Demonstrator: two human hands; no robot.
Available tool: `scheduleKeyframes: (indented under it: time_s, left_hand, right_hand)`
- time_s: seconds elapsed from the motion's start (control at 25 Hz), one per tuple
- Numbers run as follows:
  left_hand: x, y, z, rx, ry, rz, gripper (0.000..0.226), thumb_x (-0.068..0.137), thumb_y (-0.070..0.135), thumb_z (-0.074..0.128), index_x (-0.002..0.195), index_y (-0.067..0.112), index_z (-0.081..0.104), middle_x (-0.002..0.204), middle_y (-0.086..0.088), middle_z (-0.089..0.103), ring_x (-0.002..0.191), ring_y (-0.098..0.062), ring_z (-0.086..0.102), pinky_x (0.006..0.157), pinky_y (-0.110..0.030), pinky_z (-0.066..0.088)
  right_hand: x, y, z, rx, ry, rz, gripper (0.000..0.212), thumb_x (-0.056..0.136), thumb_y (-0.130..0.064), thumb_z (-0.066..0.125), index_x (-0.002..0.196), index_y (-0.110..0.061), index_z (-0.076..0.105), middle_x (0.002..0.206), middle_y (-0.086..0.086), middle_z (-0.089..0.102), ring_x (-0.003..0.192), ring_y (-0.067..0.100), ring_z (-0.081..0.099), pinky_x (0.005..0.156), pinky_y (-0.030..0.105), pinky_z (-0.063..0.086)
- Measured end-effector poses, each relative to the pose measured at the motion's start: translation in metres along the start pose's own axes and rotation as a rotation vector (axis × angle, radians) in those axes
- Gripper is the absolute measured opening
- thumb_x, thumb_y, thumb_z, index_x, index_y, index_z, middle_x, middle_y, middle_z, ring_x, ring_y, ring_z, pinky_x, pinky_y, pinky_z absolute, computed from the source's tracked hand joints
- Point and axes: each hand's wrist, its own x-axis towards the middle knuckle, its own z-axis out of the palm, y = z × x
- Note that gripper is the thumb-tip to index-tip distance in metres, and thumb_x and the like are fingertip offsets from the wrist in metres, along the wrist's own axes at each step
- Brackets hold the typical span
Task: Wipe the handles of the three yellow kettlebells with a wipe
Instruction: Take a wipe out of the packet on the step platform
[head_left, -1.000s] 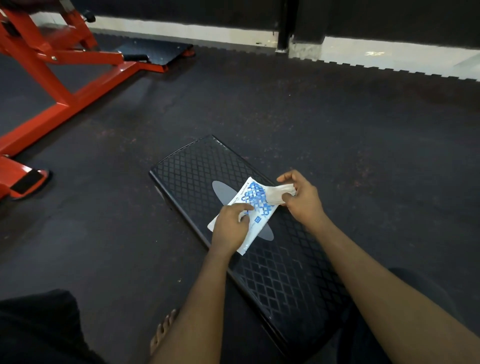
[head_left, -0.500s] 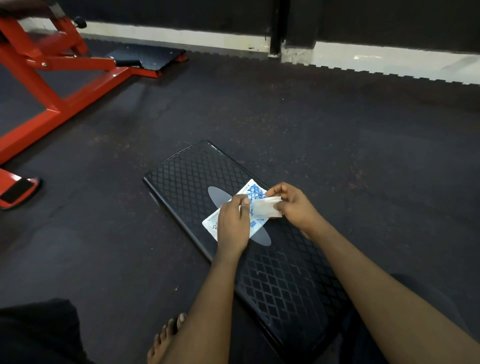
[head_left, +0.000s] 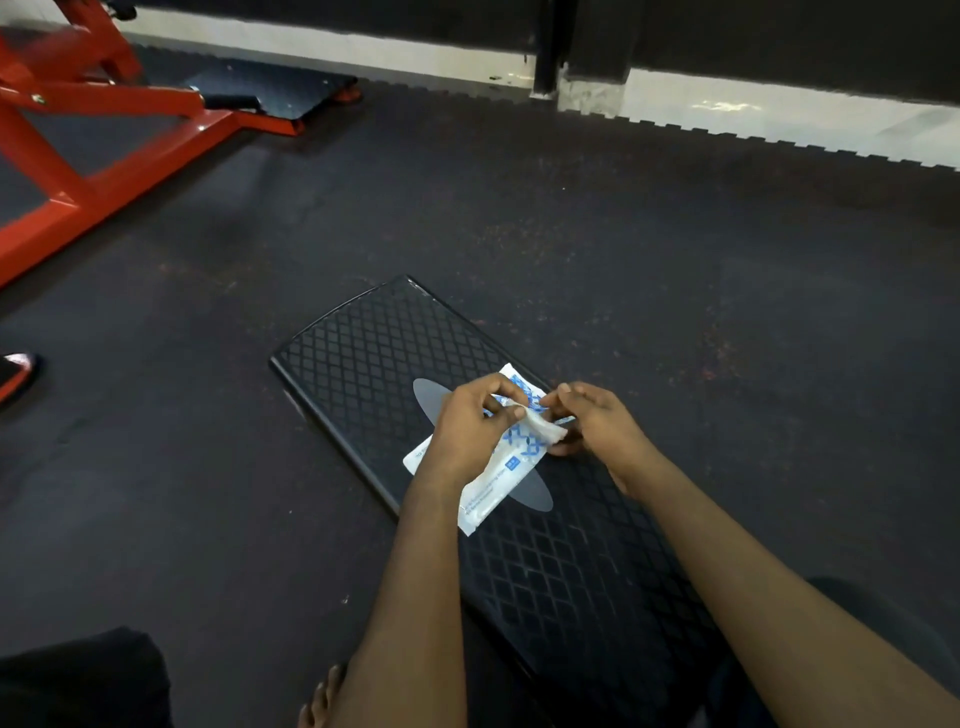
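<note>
Over the packet (head_left: 483, 493), the wipe (head_left: 543, 427) shows white — small, crumpled.

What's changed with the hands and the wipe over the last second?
The left hand lifted its fingers off the packet and now pinches one end of the wipe; the right hand, which pulled it out, pinches the other end. The packet stayed on the black step platform.

Black cloth trousers (head_left: 83, 675) cover both legs, forearms run bare down to the left hand (head_left: 462, 436) and right hand (head_left: 597, 426), and a bare foot (head_left: 318, 704) shows its toes.
</note>
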Motion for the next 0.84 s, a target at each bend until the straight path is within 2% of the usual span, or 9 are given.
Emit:
scheduleKeyframes:
  time_s: [0.08,0.12,0.2,0.32,0.4,0.52,0.64,0.76,0.84]
  left_hand:
    - [0.007,0.002,-0.001,-0.117,-0.101,0.007,0.010,0.083,0.001,0.069,0.084,0.011,0.071,0.109,0.008,0.070,0.089,-0.009,0.068,0.085,-0.029,0.055]
    - [0.013,0.002,-0.002,-0.132,-0.136,0.002,0.012,0.082,-0.003,0.068,0.084,0.008,0.071,0.117,0.010,0.067,0.093,-0.009,0.069,0.087,-0.031,0.056]
    - [0.022,0.001,-0.003,-0.094,-0.155,-0.019,0.019,0.082,-0.004,0.062,0.081,0.011,0.072,0.123,0.017,0.063,0.084,-0.006,0.069,0.085,-0.031,0.056]
    - [0.032,0.007,0.003,-0.066,-0.055,-0.085,0.015,0.086,0.009,0.056,0.080,0.021,0.063,0.110,0.014,0.067,0.088,-0.001,0.067,0.086,-0.038,0.057]
    - [0.024,0.021,0.008,-0.129,0.011,-0.159,0.008,0.090,0.020,0.061,0.086,0.021,0.054,0.095,0.005,0.069,0.081,-0.011,0.070,0.078,-0.042,0.058]
    - [-0.001,0.060,-0.001,-0.035,-0.113,-0.231,0.023,0.088,0.026,0.066,0.101,0.025,0.047,0.089,0.005,0.068,0.076,-0.014,0.068,0.069,-0.033,0.053]
    - [-0.033,0.123,-0.033,0.023,-0.205,-0.219,0.031,0.089,0.020,0.066,0.111,0.020,0.043,0.094,0.011,0.065,0.077,-0.004,0.064,0.065,-0.012,0.046]
    - [-0.070,0.208,-0.078,0.037,-0.251,-0.203,0.033,0.090,0.022,0.065,0.108,0.023,0.037,0.094,0.008,0.067,0.079,-0.003,0.064,0.065,-0.010,0.046]
    - [-0.099,0.271,-0.108,0.049,-0.232,-0.204,0.030,0.090,0.022,0.064,0.103,0.024,0.037,0.095,0.005,0.066,0.078,-0.006,0.064,0.064,-0.012,0.048]
  right_hand:
    - [0.002,-0.007,-0.001,0.062,0.011,0.068,0.033,0.101,-0.032,0.047,0.103,-0.004,0.065,0.094,0.021,0.070,0.080,0.032,0.071,0.063,0.038,0.059]
    - [0.003,-0.011,-0.002,0.082,0.012,0.081,0.031,0.100,-0.029,0.049,0.106,-0.003,0.063,0.096,0.021,0.070,0.081,0.033,0.071,0.061,0.036,0.059]
    - [0.000,-0.017,-0.003,0.083,0.052,0.062,0.020,0.096,-0.018,0.056,0.108,-0.003,0.062,0.097,0.020,0.071,0.080,0.030,0.072,0.058,0.030,0.057]
    - [-0.011,-0.021,-0.002,0.016,0.220,0.022,0.015,0.090,-0.006,0.063,0.105,-0.007,0.064,0.092,0.013,0.072,0.078,0.025,0.073,0.061,0.028,0.057]
    - [-0.033,-0.024,0.000,-0.021,0.302,0.053,0.015,0.086,-0.003,0.065,0.100,-0.010,0.065,0.092,0.010,0.071,0.079,0.024,0.072,0.061,0.028,0.057]
    - [-0.081,-0.045,-0.001,-0.007,0.337,0.099,0.017,0.084,-0.002,0.068,0.097,-0.011,0.065,0.092,0.008,0.071,0.076,0.017,0.068,0.057,0.020,0.052]
    - [-0.134,-0.090,0.009,-0.018,0.289,0.128,0.019,0.084,-0.001,0.067,0.098,-0.013,0.066,0.091,0.002,0.071,0.077,0.014,0.065,0.060,0.024,0.051]
    - [-0.189,-0.163,0.023,-0.038,0.241,0.121,0.023,0.081,0.000,0.068,0.093,-0.020,0.067,0.088,-0.001,0.072,0.079,0.014,0.065,0.068,0.030,0.051]
    - [-0.230,-0.227,0.027,-0.033,0.196,0.088,0.024,0.081,0.000,0.068,0.095,-0.020,0.067,0.091,-0.002,0.072,0.081,0.013,0.066,0.071,0.029,0.053]
